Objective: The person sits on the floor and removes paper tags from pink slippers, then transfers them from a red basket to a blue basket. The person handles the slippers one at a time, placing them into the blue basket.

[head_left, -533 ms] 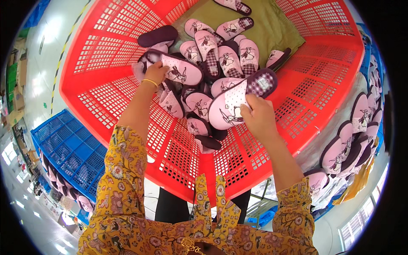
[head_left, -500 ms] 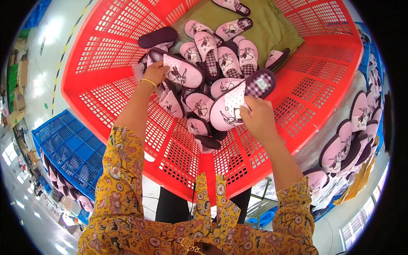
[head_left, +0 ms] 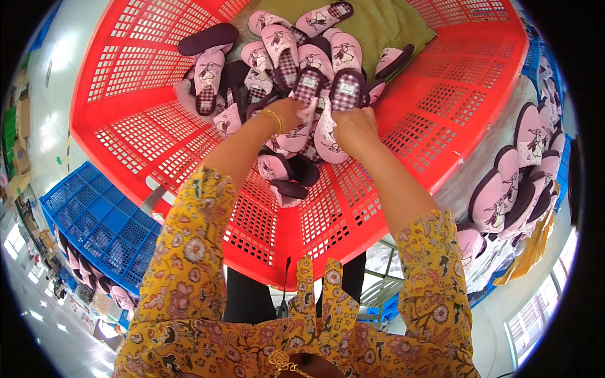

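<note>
My left hand (head_left: 288,114), a gold bangle at its wrist, is closed on a pink slipper (head_left: 308,85) with a dark checked insole. Close beside it, my right hand (head_left: 357,130) grips a second pink slipper (head_left: 329,140), its checked heel end pointing away from me. The two slippers are side by side, soles down, toes toward me. Around and beyond them lies a loose heap of matching pink slippers (head_left: 279,43) with dark soles, inside a large red perforated basket (head_left: 435,135). My fingers partly hide both held slippers.
An olive-green cloth (head_left: 384,28) lines the far part of the basket. To the left stands a blue plastic crate (head_left: 94,211) with slippers below it. On the right, more pink slippers (head_left: 488,201) are piled on clear plastic sheeting.
My left hand has let go of the slipper at the left, moved right and taken another. My right hand has brought its slipper left and turned its toe toward me.
</note>
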A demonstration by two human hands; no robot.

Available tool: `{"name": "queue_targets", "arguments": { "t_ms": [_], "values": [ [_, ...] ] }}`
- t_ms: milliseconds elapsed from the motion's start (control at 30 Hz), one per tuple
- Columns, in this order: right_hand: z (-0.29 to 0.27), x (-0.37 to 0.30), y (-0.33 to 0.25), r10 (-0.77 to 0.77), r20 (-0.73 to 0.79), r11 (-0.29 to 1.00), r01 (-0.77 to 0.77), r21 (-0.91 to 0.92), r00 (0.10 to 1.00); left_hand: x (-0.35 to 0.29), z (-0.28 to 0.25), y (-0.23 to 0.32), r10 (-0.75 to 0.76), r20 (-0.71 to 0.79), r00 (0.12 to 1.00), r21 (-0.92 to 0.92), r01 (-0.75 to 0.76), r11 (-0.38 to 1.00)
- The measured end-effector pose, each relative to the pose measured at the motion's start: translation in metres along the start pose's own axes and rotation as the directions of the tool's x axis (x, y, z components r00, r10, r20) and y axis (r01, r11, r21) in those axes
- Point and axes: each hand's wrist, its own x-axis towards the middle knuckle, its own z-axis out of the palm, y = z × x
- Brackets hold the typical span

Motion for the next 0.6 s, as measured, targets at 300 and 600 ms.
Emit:
{"name": "queue_targets", "arguments": {
  "t_ms": [300,600],
  "values": [
    [0.008,0.017,0.012,0.142,0.130,0.989,-0.135,-0.064,0.981,-0.092,-0.128,-0.053,-0.091,-0.369,0.925,0.127,0.147,0.981],
    [-0.035,0.036,-0.053,-0.008,-0.339,0.876,0.170,0.452,0.941,-0.274,-0.245,-0.122,-0.492,-0.385,0.781,0.301,0.610,0.733]
  ]
}}
